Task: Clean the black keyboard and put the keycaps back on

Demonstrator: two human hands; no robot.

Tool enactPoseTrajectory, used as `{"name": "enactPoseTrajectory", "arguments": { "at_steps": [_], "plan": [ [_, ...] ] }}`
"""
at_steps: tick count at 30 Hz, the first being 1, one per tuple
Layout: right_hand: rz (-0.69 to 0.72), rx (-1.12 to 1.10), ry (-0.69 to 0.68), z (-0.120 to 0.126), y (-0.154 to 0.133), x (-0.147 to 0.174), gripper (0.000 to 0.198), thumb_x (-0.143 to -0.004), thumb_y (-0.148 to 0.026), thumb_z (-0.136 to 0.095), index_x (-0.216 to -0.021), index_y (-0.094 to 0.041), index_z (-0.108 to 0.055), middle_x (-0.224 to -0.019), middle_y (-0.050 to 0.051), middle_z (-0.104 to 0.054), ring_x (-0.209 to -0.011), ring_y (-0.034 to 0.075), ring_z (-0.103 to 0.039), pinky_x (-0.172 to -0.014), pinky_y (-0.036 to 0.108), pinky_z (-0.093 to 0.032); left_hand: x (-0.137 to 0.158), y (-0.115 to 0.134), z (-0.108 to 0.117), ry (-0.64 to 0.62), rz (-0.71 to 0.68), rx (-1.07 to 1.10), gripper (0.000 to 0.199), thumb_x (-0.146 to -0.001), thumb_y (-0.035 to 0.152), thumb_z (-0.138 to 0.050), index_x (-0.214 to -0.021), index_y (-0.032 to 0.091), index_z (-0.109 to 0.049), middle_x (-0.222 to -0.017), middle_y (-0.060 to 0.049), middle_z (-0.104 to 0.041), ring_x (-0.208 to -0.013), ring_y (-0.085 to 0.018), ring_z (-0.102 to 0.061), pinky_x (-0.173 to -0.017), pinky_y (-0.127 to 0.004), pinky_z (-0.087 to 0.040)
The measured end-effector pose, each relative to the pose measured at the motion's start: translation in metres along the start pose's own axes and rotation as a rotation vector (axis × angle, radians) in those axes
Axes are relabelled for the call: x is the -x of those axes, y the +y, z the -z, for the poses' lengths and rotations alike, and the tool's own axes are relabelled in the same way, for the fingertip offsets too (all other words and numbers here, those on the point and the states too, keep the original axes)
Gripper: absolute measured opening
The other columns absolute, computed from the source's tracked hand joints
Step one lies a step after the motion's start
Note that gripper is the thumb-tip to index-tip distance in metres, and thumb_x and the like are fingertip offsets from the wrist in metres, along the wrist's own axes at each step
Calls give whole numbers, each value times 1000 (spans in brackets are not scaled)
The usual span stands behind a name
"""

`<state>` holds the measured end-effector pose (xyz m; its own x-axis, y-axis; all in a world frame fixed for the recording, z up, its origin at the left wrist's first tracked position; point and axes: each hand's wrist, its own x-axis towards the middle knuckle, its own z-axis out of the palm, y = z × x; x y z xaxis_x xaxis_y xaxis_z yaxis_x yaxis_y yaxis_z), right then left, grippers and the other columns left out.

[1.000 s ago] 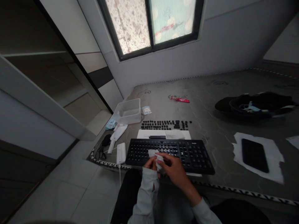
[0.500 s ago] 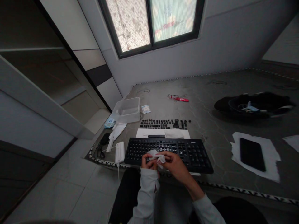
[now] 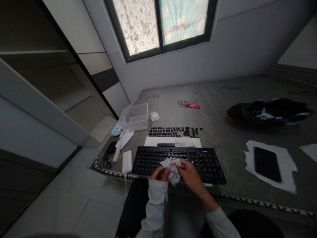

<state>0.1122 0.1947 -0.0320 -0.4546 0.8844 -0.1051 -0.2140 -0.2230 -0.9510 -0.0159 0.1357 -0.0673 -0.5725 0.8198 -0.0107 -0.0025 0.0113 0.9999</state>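
Above the front edge of a black keyboard (image 3: 208,162), a crumpled white tissue (image 3: 174,175) is pinched between both my hands. My left hand (image 3: 159,173) has its fingers closed on the tissue's left side. On the other side, my right hand (image 3: 189,173) grips it between thumb and fingers. Many key positions on the keyboard are bare of caps. Behind it, small black keycaps (image 3: 163,131) lie in rows on the grey table cover. A white sheet (image 3: 148,142) lies between, with a dark slim tool (image 3: 165,144) and a folded white tissue (image 3: 185,142) on it.
A clear plastic box (image 3: 136,117) stands back left beside a small sachet (image 3: 155,116). A white power strip (image 3: 127,162) lies left of the keyboard. Rightward are a phone (image 3: 267,164) on white paper and a black cap (image 3: 272,112). A red packet (image 3: 193,105) lies farther back.
The tissue has been opened out and now hangs lower between my hands. My right hand has shifted slightly to the right, away from the left.
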Motion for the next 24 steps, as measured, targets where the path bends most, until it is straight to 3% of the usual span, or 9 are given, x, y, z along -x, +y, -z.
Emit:
{"name": "enactPoseTrajectory", "arguments": {
  "at_steps": [5, 10, 15, 21, 24],
  "plan": [
    [5, 23, -28, -8, 5, 1, 45, -76, -57, -65, -91, -16, -70, -71, 3, -71, -58, 16, -62, -53, 25, -46, 3, 3, 1, -83, -265, -20, 23, -77, 38, -70, -92, 23, -79, -76, -3, -69, -38, -4, -50, -36, -17, -40],
    [26, 27, 62, -18, 15, 0, 48, -76, -60, -63, -92, -15, -71, -83, 6, -73, -72, 19, -63, -67, 30, -49, -5, -9, 2, -45, -497, -211, 23, -81, 32, -67, -102, 31, -76, -84, -4, -66, -75, -14, -66, -68, -22, -55],
    [-7, -48, -32, -21, 15, 4, 51, -74, -62, -64, -99, -17, -72, -91, 7, -74, -84, 23, -64, -80, 34, -49, -11, -15, 10, 5, -525, -349, 23, -82, 30, -66, -102, 31, -76, -89, -5, -66, -76, -15, -67, -67, -24, -56],
    [-9, 44, -69, -17, 7, 8, 57, -76, -67, -58, -98, -17, -74, -92, 8, -74, -88, 24, -64, -83, 35, -50, -7, 2, 19, -10, -539, -480, 32, -79, 31, -68, -110, 24, -72, -88, -6, -74, -49, -10, -62, -43, -19, -51],
    [26, 92, -44, -17, 6, 6, 55, -78, -65, -58, -99, -17, -74, -94, 8, -75, -90, 24, -65, -86, 37, -50, -3, 9, 19, -12, -595, -470, 24, -79, 26, -68, -102, 23, -76, -87, -7, -78, -60, -14, -70, -51, -20, -55]
  ]
}}
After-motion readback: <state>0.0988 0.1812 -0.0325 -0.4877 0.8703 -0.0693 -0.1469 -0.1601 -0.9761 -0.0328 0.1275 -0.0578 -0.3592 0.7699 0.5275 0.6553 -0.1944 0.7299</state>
